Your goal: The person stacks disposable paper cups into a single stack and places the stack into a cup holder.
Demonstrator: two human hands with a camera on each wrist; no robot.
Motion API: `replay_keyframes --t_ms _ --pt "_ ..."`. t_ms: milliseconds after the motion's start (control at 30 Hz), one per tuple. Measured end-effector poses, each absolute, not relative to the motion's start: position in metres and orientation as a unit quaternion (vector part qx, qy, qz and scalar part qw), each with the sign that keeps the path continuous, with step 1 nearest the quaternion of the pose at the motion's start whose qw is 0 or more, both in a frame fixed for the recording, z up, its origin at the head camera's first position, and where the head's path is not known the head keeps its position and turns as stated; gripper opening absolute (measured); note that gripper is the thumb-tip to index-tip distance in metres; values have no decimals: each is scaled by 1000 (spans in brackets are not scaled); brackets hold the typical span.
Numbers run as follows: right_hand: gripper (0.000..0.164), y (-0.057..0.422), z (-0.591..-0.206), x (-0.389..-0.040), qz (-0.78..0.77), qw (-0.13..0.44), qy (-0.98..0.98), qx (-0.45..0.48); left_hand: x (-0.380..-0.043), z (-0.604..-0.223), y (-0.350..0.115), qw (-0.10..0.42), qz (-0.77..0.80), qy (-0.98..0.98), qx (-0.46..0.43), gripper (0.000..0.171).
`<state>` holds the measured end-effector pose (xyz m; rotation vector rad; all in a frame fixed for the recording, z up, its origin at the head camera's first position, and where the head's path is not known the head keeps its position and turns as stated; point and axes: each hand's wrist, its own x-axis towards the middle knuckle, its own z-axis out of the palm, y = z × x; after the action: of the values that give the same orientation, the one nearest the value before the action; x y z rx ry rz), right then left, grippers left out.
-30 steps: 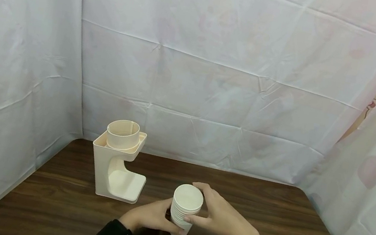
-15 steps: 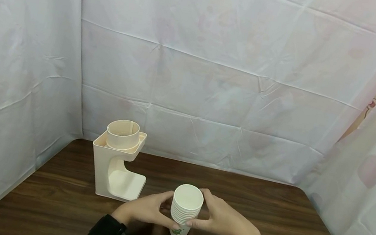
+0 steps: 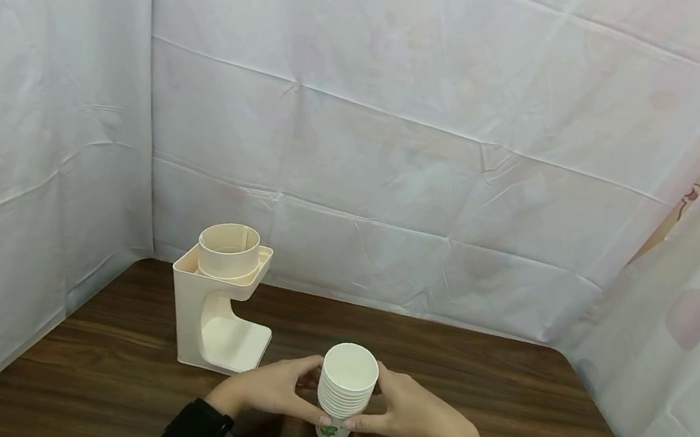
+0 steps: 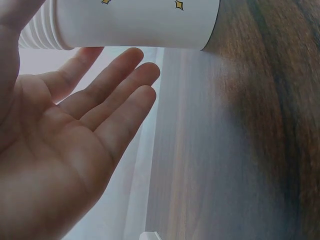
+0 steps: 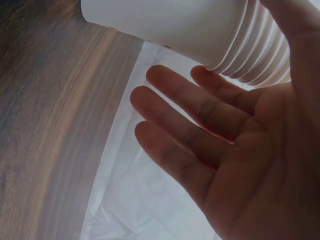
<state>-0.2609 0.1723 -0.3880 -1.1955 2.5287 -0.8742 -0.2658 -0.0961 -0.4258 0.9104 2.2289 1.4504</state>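
Observation:
A stack of white paper cups [image 3: 344, 392] stands upright on the dark wood table, mouth up, with several nested rims and a green print low on the bottom cup. From the left, my left hand [image 3: 277, 391] holds the stack, thumb at its front and index finger toward its far side. My right hand [image 3: 420, 417] holds it from the other side in the same way. Small yellow stars mark the bottom cup [image 4: 135, 25] in the left wrist view. The other fingers of each hand stretch out beside the cups, apart from them.
At the left back of the table [image 3: 503, 386] stands a cream plastic holder [image 3: 191, 319] with a round collar [image 3: 228, 259] on top and a flat base [image 3: 235, 345]. Pale cloth [image 3: 360, 158] hangs behind the table and along both sides.
My left hand has drawn slightly left and its grip has loosened, uncovering the bottom cup's green print. My right index finger has come down from the rim to the stack's side. The cups stay put.

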Motion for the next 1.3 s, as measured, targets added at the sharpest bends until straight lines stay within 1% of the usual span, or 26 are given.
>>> replay_keyframes --t_ms 200,433,667,800,1000,1300 --pt "89 173 -389 -261 -295 108 855 -414 -266 -426 -96 164 511 781 319 63" --pt "86 172 -389 -260 -286 108 855 -420 -267 -428 -95 164 515 776 325 63" --pt "90 172 -391 -261 -297 126 857 -401 -267 -429 -96 164 522 769 331 62" --pt "89 172 -393 -262 -310 131 851 -403 -267 -429 -95 162 529 765 330 62" --pt "83 171 -391 -263 -331 124 844 -403 -268 -426 -96 155 541 761 321 63" --pt "86 167 -392 -266 -365 103 846 -374 -268 -422 -96 130 580 746 299 66"
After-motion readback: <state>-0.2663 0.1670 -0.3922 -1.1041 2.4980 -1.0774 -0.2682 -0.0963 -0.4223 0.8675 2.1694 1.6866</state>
